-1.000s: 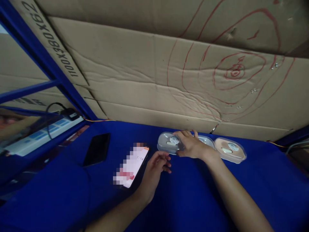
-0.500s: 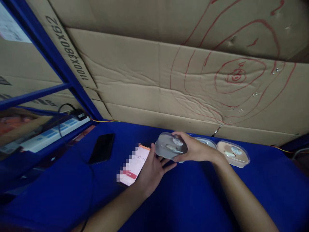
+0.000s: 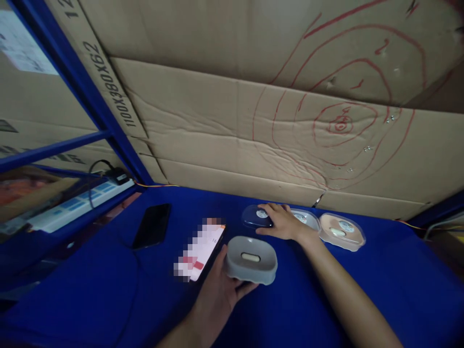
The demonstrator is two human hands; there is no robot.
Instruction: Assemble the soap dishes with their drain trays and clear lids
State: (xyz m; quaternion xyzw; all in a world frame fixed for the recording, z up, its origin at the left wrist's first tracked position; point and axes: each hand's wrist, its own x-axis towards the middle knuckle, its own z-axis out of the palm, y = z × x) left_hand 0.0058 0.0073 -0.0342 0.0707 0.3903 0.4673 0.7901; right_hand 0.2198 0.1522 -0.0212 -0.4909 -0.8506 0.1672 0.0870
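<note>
My left hand [image 3: 223, 290] holds a grey soap dish [image 3: 268, 273] from below, thumb along its left side and fingers underneath. The dish is uncovered, with a pale oblong piece [image 3: 250, 257] at the middle of its floor. Beyond it, my right hand [image 3: 282, 221] grips the right end of a clear lid [image 3: 250, 217] that bears a round white sticker [image 3: 261, 213]. This lid lies at the blue surface. Just right of that hand sits a whitish lidded dish [image 3: 312, 220], partly hidden by the hand. A peach lidded dish [image 3: 357, 239] is beside it.
A lit phone [image 3: 210, 249] lies left of my left hand, and a dark phone [image 3: 152, 224] farther left. A cardboard wall [image 3: 199, 121] with red rings closes off the back. A power strip [image 3: 83, 203] runs along the left by a blue frame post [image 3: 125, 154].
The clear lid has come off the grey soap dish. My left hand has taken the dish nearer to me, while my right hand has brought the lid down to the blue surface.
</note>
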